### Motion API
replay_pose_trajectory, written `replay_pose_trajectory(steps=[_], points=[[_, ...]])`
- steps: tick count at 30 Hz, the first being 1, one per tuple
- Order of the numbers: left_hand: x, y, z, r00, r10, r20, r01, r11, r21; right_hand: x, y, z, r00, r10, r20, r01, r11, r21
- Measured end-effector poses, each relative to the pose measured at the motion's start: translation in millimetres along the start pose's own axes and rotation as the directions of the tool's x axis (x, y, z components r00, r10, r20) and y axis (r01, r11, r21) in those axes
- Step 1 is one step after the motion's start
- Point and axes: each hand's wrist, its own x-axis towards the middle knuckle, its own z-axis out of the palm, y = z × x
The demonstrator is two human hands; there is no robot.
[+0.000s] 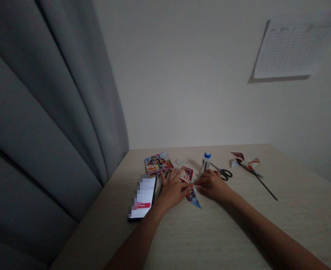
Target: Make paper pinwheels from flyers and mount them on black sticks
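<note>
A colourful printed paper pinwheel [194,198] lies partly folded on the table between my hands, its middle mostly covered by fingers. My left hand [173,189] rests over its left side. The thumb and index finger close in at its centre, and the other fingers spread across the paper and table. From the right, my right hand [212,184] pinches the paper at the centre with its fingertips. The two hands nearly meet there. A glue stick [205,163] with a blue cap stands upright just beyond my right hand. Behind that hand lie black-handled scissors [226,174], blades partly hidden.
A phone [142,198] with a lit screen lies left of my left hand. Beyond it is a printed leaflet [158,164]. Another pinwheel [247,162] on a dark stick lies at the right. A grey curtain [55,112] borders the table's left side; a wall stands behind.
</note>
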Motion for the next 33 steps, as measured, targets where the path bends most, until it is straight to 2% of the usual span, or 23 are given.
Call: replay_pose_trajectory(steps=[7,12,16,28,33], points=[[0.7,-2.7,1.0,1.0,-0.009,0.022,0.009,1.0,-0.022,-1.9,-3.7,-3.7,1.0,-0.009,0.004,0.009,1.0,0.008],[0.1,-0.9,1.9,0.998,-0.06,-0.014,0.059,0.997,-0.05,-0.9,-2.9,-2.6,1.0,0.003,0.008,-0.003,1.0,0.016],[-0.4,-0.3,1.9,0.998,-0.06,-0.034,0.058,0.997,-0.044,0.3,-0.5,-0.8,1.0,0.0,0.01,0.0,1.0,0.017],[0.0,-5.6,5.8,0.998,-0.06,0.006,0.06,0.998,-0.02,-0.3,0.6,0.0,1.0,0.004,0.011,-0.004,1.0,0.028],[-1.5,-4.6,7.2,0.998,-0.064,-0.028,0.063,0.998,-0.024,0.2,0.8,-0.4,1.0,-0.001,0.012,0.001,1.0,0.029]])
